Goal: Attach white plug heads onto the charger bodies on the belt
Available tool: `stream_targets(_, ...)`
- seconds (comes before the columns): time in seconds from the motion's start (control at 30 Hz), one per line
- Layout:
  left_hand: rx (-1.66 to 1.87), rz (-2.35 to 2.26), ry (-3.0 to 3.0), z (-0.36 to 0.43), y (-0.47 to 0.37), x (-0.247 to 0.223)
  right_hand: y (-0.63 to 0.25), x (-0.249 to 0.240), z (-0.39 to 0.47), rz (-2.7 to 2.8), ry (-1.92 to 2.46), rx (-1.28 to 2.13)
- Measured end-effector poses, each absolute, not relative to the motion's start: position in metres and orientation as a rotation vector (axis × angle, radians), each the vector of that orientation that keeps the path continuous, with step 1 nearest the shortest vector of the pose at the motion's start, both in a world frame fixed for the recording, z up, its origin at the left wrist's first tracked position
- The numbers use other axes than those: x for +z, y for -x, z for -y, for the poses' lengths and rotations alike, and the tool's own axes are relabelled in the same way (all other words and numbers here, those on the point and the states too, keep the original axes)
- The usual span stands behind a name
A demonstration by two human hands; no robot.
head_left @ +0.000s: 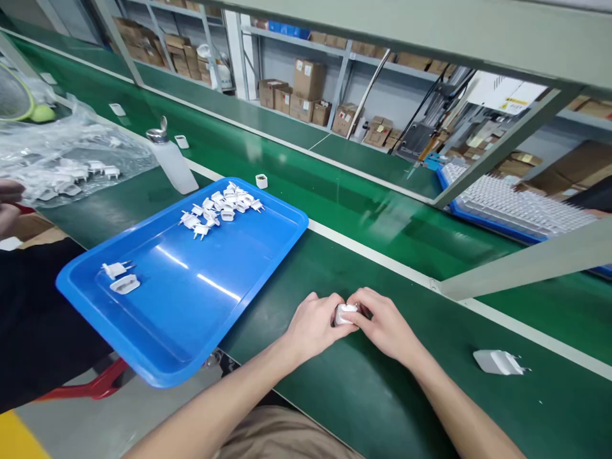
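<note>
My left hand (313, 325) and my right hand (385, 325) meet over the green conveyor belt (363, 395), both closed around one small white charger body (345, 313). Only its top shows between my fingers. A finished white charger with prongs (500, 362) lies on the belt to the right of my right hand. To my left, a blue tray (191, 299) holds a heap of several white plug parts (220, 207) at its far end and two loose pieces (120, 276) near its left edge.
A white bottle (171, 162) stands behind the tray. A clear plastic bag of white parts (67, 159) lies far left, near another person's hand (8, 204). Small white pieces (261, 181) sit on the belt. A blue tray of white chargers (516, 207) is at right; shelves hold cardboard boxes.
</note>
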State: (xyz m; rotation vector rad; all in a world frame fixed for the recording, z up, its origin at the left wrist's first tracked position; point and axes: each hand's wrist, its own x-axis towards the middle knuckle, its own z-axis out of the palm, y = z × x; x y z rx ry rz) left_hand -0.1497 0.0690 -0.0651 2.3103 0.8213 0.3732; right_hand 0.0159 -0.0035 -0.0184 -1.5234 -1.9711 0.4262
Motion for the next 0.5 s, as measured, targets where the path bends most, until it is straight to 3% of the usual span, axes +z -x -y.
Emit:
stream_targets(0.33, 0.398, -0.795, -2.269, -0.069, 0.151, -0.068, -0.032, -0.011, 0.013, 1.586, 1.514, 0.344)
stream_targets(0.5, 0.412, -0.803, -2.269, -0.069, 0.151, -0.069, -0.037, 0.001, 0.011, 1.466, 1.590, 0.869)
